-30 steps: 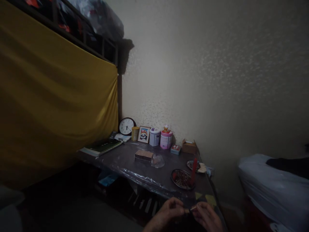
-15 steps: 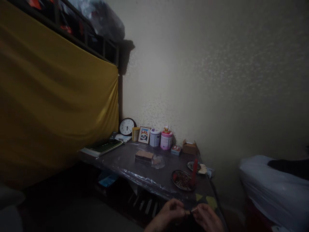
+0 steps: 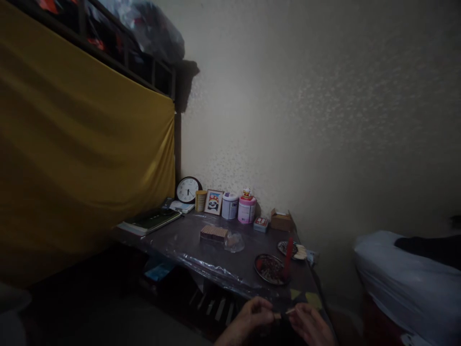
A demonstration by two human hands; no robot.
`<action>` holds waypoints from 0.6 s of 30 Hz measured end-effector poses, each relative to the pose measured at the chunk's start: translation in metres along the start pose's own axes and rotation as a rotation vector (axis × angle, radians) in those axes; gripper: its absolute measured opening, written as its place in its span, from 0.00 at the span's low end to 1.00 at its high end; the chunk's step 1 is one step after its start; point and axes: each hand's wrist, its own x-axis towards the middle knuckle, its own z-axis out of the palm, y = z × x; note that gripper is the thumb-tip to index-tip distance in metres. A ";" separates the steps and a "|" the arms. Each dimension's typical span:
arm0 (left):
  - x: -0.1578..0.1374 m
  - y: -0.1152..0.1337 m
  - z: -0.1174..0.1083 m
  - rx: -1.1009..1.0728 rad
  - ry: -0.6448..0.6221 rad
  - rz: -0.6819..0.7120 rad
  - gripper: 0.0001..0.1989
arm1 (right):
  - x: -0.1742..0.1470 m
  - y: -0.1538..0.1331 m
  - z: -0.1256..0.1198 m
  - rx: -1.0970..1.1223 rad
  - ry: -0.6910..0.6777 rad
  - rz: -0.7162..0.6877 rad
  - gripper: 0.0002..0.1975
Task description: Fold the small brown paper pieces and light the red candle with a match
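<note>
At the near edge of the table, my left hand [image 3: 252, 317] pinches a small flat tan piece [image 3: 277, 315], whose end pokes out past the fingertips. Facing it, my right hand [image 3: 310, 323] is closed with thumb and fingers on a thin pale stick [image 3: 290, 311]. The two held pieces point toward each other with a small dark gap between them. Just beyond the hands lies a round metal plate [image 3: 256, 272] of small dark and reddish bits, with a red upright object [image 3: 288, 257] at its right side. The dim light hides finer detail of what I hold.
A smaller plate [image 3: 282, 248] with pale sticks [image 3: 300, 252] lies behind. Mid-table are a row of tan-topped pieces [image 3: 213, 233] and a clear plastic bag [image 3: 234, 243]. Along the wall stand a clock [image 3: 188, 190], panda picture [image 3: 213, 202], two tins [image 3: 247, 211] and a cardboard box [image 3: 281, 220].
The view has shifted slightly, so the table things sit a little farther left. Both hands hold nearly the same place and keep their grip.
</note>
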 end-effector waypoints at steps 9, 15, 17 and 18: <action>0.002 -0.003 -0.003 0.009 0.000 -0.001 0.18 | 0.002 -0.002 -0.009 -0.019 0.096 -0.045 0.20; 0.003 -0.002 -0.001 0.014 0.001 0.009 0.19 | -0.001 -0.004 -0.008 -0.009 0.085 -0.010 0.22; 0.002 -0.001 0.000 0.018 0.006 0.003 0.19 | 0.000 -0.002 -0.008 0.001 0.070 -0.009 0.22; 0.002 -0.001 0.001 0.017 0.010 0.002 0.20 | 0.000 -0.002 -0.007 0.001 0.064 -0.016 0.22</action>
